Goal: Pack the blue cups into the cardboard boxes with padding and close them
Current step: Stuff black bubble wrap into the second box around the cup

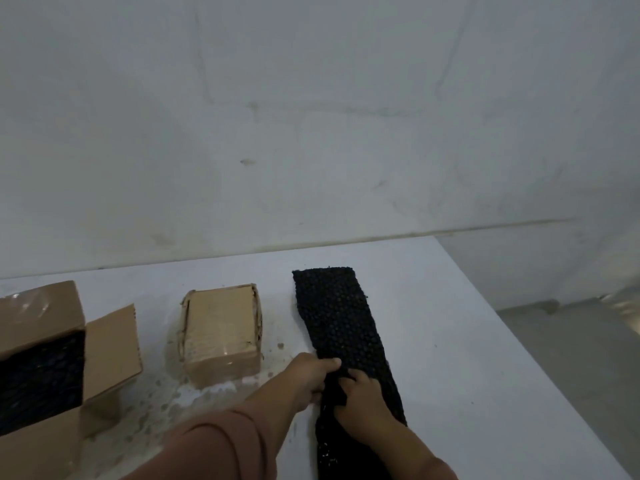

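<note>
A long strip of black bubble-wrap padding [337,313] lies on the white table [467,341], running away from me. My left hand [308,375] grips its left edge about midway, fingers curled over the padding. My right hand [360,396] holds the padding right beside it, fingers curled into a bunched fold. A small closed cardboard box [221,332] wrapped in tape stands left of the strip. At the far left an open cardboard box [45,358] shows black padding inside. No blue cup is in view.
The table's right edge [554,375] runs diagonally down to the right, with grey floor beyond it. A grey wall stands behind the table. The open box's flap [110,351] sticks out toward the small box.
</note>
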### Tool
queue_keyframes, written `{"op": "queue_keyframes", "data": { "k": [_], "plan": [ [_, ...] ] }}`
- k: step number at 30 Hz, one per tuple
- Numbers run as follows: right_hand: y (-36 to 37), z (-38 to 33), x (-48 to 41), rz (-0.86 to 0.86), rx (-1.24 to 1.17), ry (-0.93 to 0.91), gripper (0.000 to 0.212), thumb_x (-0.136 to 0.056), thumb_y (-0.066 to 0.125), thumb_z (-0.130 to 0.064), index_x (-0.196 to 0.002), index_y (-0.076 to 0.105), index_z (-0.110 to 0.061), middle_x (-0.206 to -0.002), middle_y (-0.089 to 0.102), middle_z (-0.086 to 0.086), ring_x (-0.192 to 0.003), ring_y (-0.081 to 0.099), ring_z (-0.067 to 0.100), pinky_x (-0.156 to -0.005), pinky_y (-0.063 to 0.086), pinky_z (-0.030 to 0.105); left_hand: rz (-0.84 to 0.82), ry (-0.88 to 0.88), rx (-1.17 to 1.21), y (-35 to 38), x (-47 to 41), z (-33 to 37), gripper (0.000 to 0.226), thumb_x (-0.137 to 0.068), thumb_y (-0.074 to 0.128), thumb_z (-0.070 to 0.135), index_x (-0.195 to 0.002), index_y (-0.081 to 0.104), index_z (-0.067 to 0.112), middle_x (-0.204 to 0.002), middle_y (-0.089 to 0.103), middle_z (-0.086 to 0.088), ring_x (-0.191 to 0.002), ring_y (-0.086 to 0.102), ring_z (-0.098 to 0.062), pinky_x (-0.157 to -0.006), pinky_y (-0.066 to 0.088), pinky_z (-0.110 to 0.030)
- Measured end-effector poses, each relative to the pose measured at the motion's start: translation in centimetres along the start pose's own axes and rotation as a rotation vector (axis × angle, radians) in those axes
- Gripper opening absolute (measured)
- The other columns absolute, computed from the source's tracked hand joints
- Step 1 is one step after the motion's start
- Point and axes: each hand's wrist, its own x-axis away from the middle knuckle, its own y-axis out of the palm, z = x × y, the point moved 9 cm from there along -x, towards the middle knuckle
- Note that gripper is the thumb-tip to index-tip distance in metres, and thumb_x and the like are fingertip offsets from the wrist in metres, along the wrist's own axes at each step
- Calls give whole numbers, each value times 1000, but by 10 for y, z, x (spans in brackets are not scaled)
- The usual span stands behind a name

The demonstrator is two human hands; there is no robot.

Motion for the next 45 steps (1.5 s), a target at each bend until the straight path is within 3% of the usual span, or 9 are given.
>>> {"op": "queue_keyframes", "data": {
  "k": [8, 11, 18, 22, 25, 31, 34, 38, 45],
  "plan": [
    [-47, 8, -9, 217, -341, 20, 34, -81, 52, -11, -111, 67, -15, -118, 62, 8, -107, 59, 23, -85, 43, 22, -20, 224, 83, -1, 9, 38, 24, -83, 56, -3, -107, 59, -3, -98, 67, -20, -83, 66, -29, -66, 53, -31],
    [-82, 15, -7, 369, -677, 99, 23, -83, 56, -9, -103, 67, -16, -108, 65, 6, -95, 60, 20, -75, 44, 23, -48, 282, 100, -15, 29, 65, 31, -82, 56, -4, -112, 55, 1, -105, 65, -24, -96, 65, -38, -84, 55, -45],
    [-112, -41, 3, 112, -1399, 34, 16, -87, 55, -2, -79, 48, -14, -84, 58, 8, -74, 56, 23, -61, 42, 32, 51, 621, 230, -79, 93, 128, 30, -83, 57, -10, -100, 51, 14, -100, 64, -15, -84, 66, -26, -71, 55, -35],
    [-164, -99, 26, 244, -1191, -239, 37, -85, 57, 4, -104, 58, -28, -121, 54, 5, -105, 56, 21, -84, 48, 31, 228, 807, 134, -131, 136, 150, 70, -81, 69, 7, -131, 35, 42, -143, 41, -10, -131, 44, -26, -102, 43, -41],
    [-197, -140, 52, 382, -871, -329, 54, -84, 61, -3, -129, 50, -31, -130, 44, -9, -121, 41, 10, -102, 40, 32, 340, 908, -11, -159, 171, 165, 63, -88, 61, 5, -138, 39, 36, -147, 38, 2, -140, 31, -18, -100, 37, -30],
    [-238, -219, 103, 737, -420, -449, 28, -73, 66, -14, -61, 55, -36, -101, 54, -4, -103, 52, 20, -92, 45, 39, 486, 1091, -65, -213, 236, 177, 25, -85, 62, 2, -79, 65, 27, -101, 58, 0, -85, 57, -12, -65, 44, -9],
    [-232, -256, 112, 544, -759, -626, 30, -75, 67, -1, -61, 53, -23, -106, 58, -7, -105, 54, 15, -88, 44, 29, 269, 1135, 163, -241, 246, 177, 18, -76, 66, 12, -91, 60, 20, -101, 54, -2, -91, 54, -21, -74, 46, -21],
    [-217, -307, 110, 265, -1049, -758, 28, -77, 66, 2, -63, 51, -17, -69, 53, 2, -67, 52, 15, -61, 45, 19, -13, 920, 280, -270, 228, 155, 116, -48, 87, 51, -143, 34, 13, -144, 46, -10, -130, 48, -25, -109, 37, -44],
    [-167, -364, 73, 101, -1201, -620, 20, -82, 62, 0, -87, 53, -17, -85, 61, 3, -77, 60, 16, -69, 49, 28, 74, 648, 285, -316, 199, 101, 32, -86, 64, 3, -117, 58, 11, -117, 66, -7, -106, 63, -23, -89, 50, -33]
  ]
}}
